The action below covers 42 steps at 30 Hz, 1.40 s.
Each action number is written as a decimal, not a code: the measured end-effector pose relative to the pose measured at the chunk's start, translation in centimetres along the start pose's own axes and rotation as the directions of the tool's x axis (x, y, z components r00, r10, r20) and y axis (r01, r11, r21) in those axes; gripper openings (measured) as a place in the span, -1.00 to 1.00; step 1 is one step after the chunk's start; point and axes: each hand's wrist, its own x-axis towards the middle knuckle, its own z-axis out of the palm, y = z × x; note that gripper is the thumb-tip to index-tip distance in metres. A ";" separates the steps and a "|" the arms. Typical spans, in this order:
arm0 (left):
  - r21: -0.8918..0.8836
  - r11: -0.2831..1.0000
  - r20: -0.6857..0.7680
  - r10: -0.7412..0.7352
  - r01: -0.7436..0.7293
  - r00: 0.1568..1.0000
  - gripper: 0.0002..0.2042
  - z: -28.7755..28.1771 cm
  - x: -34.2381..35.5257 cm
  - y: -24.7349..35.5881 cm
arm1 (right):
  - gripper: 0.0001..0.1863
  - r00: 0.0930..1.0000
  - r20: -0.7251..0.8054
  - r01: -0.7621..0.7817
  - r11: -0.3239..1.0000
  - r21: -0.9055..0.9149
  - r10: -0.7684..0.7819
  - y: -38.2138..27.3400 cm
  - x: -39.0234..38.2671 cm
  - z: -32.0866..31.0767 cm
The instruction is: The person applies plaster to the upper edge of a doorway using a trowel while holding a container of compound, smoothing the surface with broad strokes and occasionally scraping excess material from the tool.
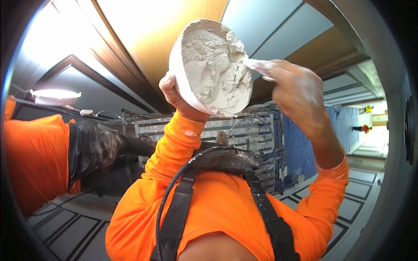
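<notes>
My left hand [180,99] grips a white bowl [175,65] from below and its left side, with the thumb up against the outer wall. The bowl is tipped toward me and full of thick off-white plaster [217,76], ridged and smeared up to the rim. My right hand [298,89] is closed at the bowl's right edge, smeared with plaster and slightly blurred. From its fingers a short plaster-coated tool [257,66] reaches to the plaster at the rim. Its exact kind is hidden by the coating.
Below me lies a plaster-spattered slatted platform [244,132] with metal rails, above a blue floor covering [300,145]. Close on my left stands another person in orange [37,156]. A lit lamp [56,96] with a cable hangs beyond them. Distant people [361,128] show far right.
</notes>
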 end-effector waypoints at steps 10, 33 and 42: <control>0.212 0.977 -0.108 0.050 -0.026 0.993 -0.08 -0.2 -0.4 -2.7 | -0.81 0.810 0.580 0.062 0.996 0.068 -0.089 -2.9 3.4 -1.0; 0.134 0.990 -0.135 0.060 -0.042 0.989 -0.20 -3.7 0.7 0.4 | -0.38 0.564 -0.216 0.590 -0.206 0.781 0.797 6.0 -3.4 3.2; 0.214 0.977 -0.173 0.058 -0.020 0.983 -0.27 -2.3 0.9 -1.2 | -0.52 -0.235 -0.882 -0.133 0.885 0.445 0.409 11.7 -0.1 0.7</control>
